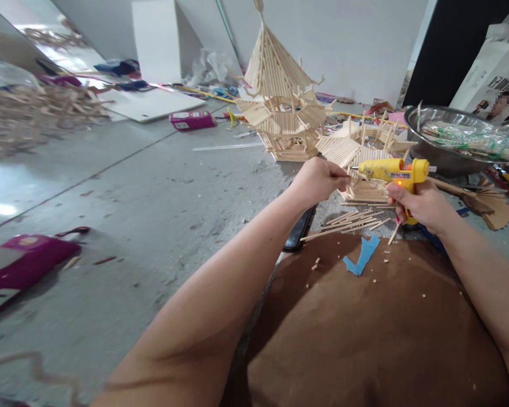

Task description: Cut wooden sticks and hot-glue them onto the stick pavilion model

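Observation:
My right hand [426, 206] grips a yellow hot glue gun [390, 169] by its handle, an orange light glowing on its body and its nozzle pointing left. Close to that nozzle is my left hand [320, 181], its fingertips pinched together; whatever they hold is too small to make out. Just behind both hands stands a partly built stick model [352, 152] with upright sticks on top. A taller stick pagoda [282, 107] with a pointed roof rises behind it to the left. Loose thin sticks [352, 220] lie below my hands.
Brown paper [365, 339] with a torn blue strip [365, 254] on it spreads in front. A dark phone-like object [297, 234] lies under my left forearm. Purple power strips [25, 265] rest on the grey floor. At right a metal bowl [415, 135] holds wrapped stick bundles.

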Demonstrator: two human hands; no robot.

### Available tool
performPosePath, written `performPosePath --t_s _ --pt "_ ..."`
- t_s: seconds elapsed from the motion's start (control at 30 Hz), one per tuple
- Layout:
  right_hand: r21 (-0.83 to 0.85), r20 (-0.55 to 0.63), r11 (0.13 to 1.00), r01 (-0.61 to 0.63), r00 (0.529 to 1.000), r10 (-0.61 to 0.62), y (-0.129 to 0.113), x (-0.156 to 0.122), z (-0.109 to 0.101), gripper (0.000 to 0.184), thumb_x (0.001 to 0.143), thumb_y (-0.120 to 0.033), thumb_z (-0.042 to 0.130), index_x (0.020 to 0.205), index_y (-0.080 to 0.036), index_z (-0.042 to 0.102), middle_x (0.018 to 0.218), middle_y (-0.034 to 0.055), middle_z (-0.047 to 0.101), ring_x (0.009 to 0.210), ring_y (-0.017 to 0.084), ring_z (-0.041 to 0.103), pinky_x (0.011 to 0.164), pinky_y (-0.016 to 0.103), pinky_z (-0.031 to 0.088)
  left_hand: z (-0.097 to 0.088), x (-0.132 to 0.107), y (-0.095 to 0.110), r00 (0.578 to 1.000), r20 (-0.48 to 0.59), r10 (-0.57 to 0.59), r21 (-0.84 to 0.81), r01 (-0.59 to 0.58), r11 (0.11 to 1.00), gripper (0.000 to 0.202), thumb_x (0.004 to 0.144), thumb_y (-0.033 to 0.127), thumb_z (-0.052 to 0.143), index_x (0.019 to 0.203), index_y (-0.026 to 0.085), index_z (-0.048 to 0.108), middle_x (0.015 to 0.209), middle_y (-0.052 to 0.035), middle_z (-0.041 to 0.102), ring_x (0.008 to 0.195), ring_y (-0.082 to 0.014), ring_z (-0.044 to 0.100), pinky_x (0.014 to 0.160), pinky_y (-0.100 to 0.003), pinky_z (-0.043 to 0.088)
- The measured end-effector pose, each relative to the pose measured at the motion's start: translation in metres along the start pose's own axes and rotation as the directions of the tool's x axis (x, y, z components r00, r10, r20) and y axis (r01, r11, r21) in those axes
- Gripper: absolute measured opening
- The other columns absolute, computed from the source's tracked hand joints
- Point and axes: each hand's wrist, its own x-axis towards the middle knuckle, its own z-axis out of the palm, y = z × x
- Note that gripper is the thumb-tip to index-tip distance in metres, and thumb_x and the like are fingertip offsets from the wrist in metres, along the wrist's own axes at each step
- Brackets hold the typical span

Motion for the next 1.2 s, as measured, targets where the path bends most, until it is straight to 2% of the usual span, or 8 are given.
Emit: performPosePath --t_s 0.3,0.43,0.57,0.67,0.77,0.87,1.07,1.2 --pt "0.016 0.077 0.998 -0.054 0.996 0.052 -0.011 -0.008 -0.009 0.035 0.068 -0.052 0.058 0.07 -0.018 0.049 0.059 -0.0033 0.054 0.032 0.006 0.045 0.032 0.02 0.034 0.0 0.001 -0.002 0.999 0.034 0.028 0.009 -0.028 1.0 0.025 0.067 0.026 0.053 0.077 0.011 0.07 0.056 -0.0022 0.063 0.041 -0.0044 0.04 0.044 -0.019 0.03" --pt "0.139 -0.018 0.99 -0.019 1.0 0.021 -0.024 -0.012 -0.021 0.04 0.065 -0.055 0.059 0.071 -0.017 0.048 0.058 -0.0037 0.053 0.031 0.004 0.043 0.03 0.019 0.033 -0.001 0.001 -0.005 0.994 0.099 0.043 0.035 -0.046 0.998 0.025 0.066 0.025 0.053 0.079 0.012 0.07 0.058 -0.0011 0.063 0.045 -0.0057 0.043 0.047 -0.02 0.032" --pt "0.195 -0.102 0.979 0.065 0.994 -0.046 -0.03 -0.014 -0.039 0.039 0.068 -0.053 0.058 0.072 -0.015 0.051 0.062 0.0001 0.056 0.033 0.006 0.046 0.031 0.021 0.035 -0.002 -0.003 -0.002 0.963 0.27 0.012 0.181 -0.063 0.981 0.023 0.063 0.021 0.051 0.075 0.014 0.069 0.06 -0.0005 0.064 0.051 -0.0083 0.048 0.052 -0.021 0.033" --pt "0.212 -0.242 0.969 0.127 0.967 -0.074 -0.031 -0.015 -0.05 0.037 0.069 -0.051 0.058 0.073 -0.014 0.055 0.072 0.0036 0.06 0.034 0.007 0.048 0.033 0.023 0.038 -0.002 -0.007 0.004 0.92 0.391 0.014 0.295 -0.139 0.945 0.021 0.063 0.021 0.049 0.069 0.014 0.068 0.063 -0.001 0.065 0.057 -0.0103 0.052 0.055 -0.022 0.034" --pt "0.257 -0.379 0.95 0.175 0.923 -0.068 -0.03 -0.015 -0.061 0.037 0.066 -0.051 0.06 0.075 -0.015 0.057 0.081 0.0044 0.061 0.036 0.008 0.051 0.035 0.025 0.04 0.0 -0.012 0.008 0.892 0.453 0.014 0.383 -0.209 0.9 0.022 0.067 0.025 0.046 0.065 0.015 0.066 0.062 -0.0024 0.064 0.056 -0.0109 0.051 0.054 -0.022 0.033" --pt "0.299 -0.428 0.929 0.219 0.901 -0.074 -0.027 -0.017 -0.074 0.036 0.067 -0.051 0.06 0.078 -0.017 0.059 0.076 0.0021 0.059 0.038 0.009 0.051 0.035 0.026 0.042 0.005 -0.015 0.008 0.882 0.471 0.016 0.456 -0.259 0.851 0.028 0.071 0.031 0.043 0.064 0.015 0.065 0.061 -0.0044 0.063 0.053 -0.0118 0.05 0.052 -0.024 0.032" --pt "0.313 -0.425 0.919 0.239 0.901 -0.089 -0.018 -0.018 -0.096 0.043 0.065 -0.056 0.058 0.075 -0.015 0.06 0.062 0.0012 0.056 0.038 0.009 0.05 0.034 0.024 0.039 0.019 -0.024 0.014 0.867 0.494 0.067 0.496 -0.344 0.798 0.034 0.074 0.036 0.039 0.072 0.016 0.067 0.07 -0.0083 0.065 0.057 -0.0157 0.053 0.05 -0.025 0.033" --pt "0.258 -0.431 0.953 0.156 0.902 -0.031 -0.01 -0.013 -0.1 0.046 0.057 -0.056 0.065 0.075 -0.014 0.059 0.055 -0.0005 0.054 0.036 0.008 0.046 0.033 0.022 0.036 0.029 -0.028 0.019 0.925 0.374 0.068 0.497 -0.262 0.827 0.033 0.075 0.034 0.039 0.077 0.018 0.068 0.078 -0.0086 0.067 0.067 -0.0194 0.059 0.056 -0.026 0.038"
